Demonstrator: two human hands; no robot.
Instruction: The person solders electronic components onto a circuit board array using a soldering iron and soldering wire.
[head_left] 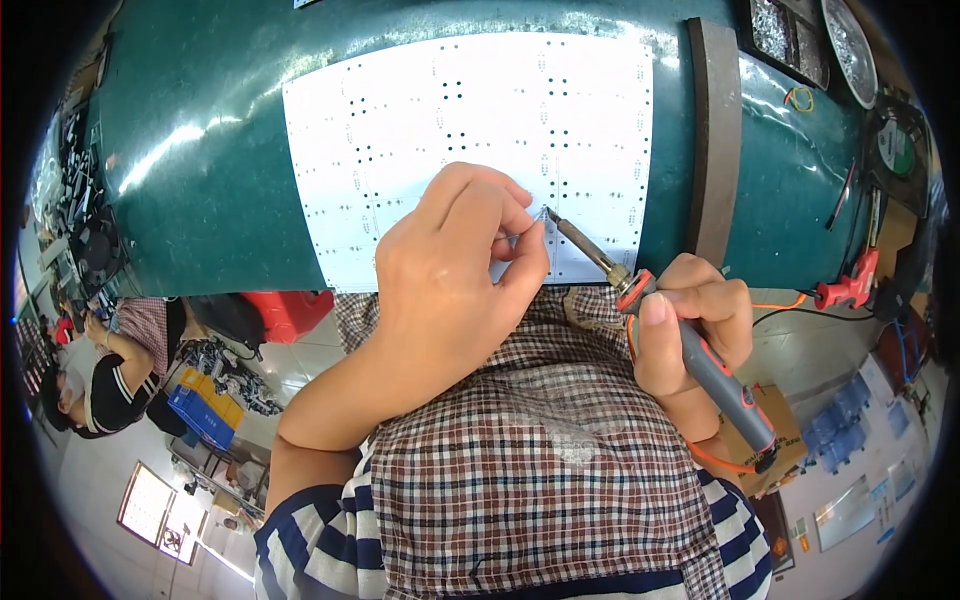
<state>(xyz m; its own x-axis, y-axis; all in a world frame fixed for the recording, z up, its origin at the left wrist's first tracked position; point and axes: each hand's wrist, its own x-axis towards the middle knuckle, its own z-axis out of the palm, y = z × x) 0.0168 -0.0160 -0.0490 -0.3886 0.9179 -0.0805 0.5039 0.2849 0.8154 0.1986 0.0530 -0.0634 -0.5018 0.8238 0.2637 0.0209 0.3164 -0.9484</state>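
A checked apron [540, 470] over a striped sleeve fills the lower picture, closest to the lens. Above it the left hand [455, 290] curls over the near edge of a white circuit panel [460, 130], its fingertips pinched on a thin wire [528, 228] that is too fine to follow; the hand hides the panel's edge beneath it. The right hand [690, 325] is closed around the grey and orange handle of a soldering iron [655, 305], whose metal tip meets the wire just above the panel. The panel lies on the green counter [190, 150], with a dark bar [715, 140] beside it. Trays at the upper right are cut off by the rim.
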